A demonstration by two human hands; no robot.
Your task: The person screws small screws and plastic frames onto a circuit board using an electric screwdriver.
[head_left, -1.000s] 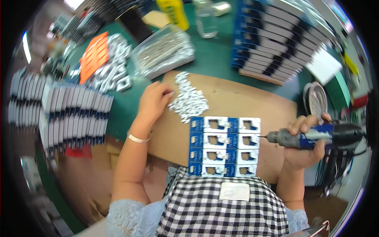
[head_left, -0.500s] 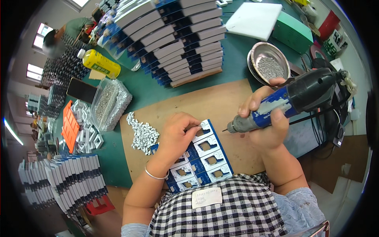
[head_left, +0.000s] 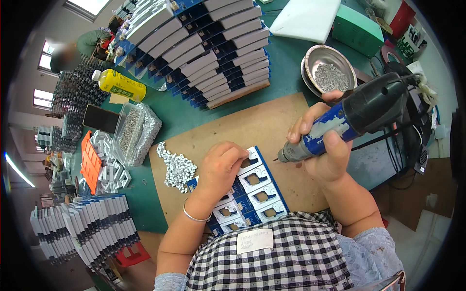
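Note:
A blue circuit board panel (head_left: 247, 205) lies on the brown work sheet in front of me, with white plates (head_left: 265, 188) in rows on it. My left hand (head_left: 221, 167) rests over its far left part. Thumb and fingertips are pinched together at the far plate; whatever they hold is hidden. My right hand (head_left: 330, 157) grips a blue and black electric screwdriver (head_left: 335, 120). Its bit points left, above the sheet and apart from the panel. Left of my left hand lies a heap of small white parts (head_left: 178, 168).
Tall stacks of similar panels (head_left: 208, 63) stand behind the sheet and at the near left (head_left: 85, 225). A metal bowl of screws (head_left: 313, 58) sits far right, near a green box (head_left: 357, 31). At left are a plastic tub (head_left: 131, 133), a yellow bottle (head_left: 121, 85) and a person (head_left: 87, 46).
My left hand's pinch has shifted slightly at the far plate. The screwdriver stays in my right hand, a little to the left and tilted slightly more upright. The view has shifted a little.

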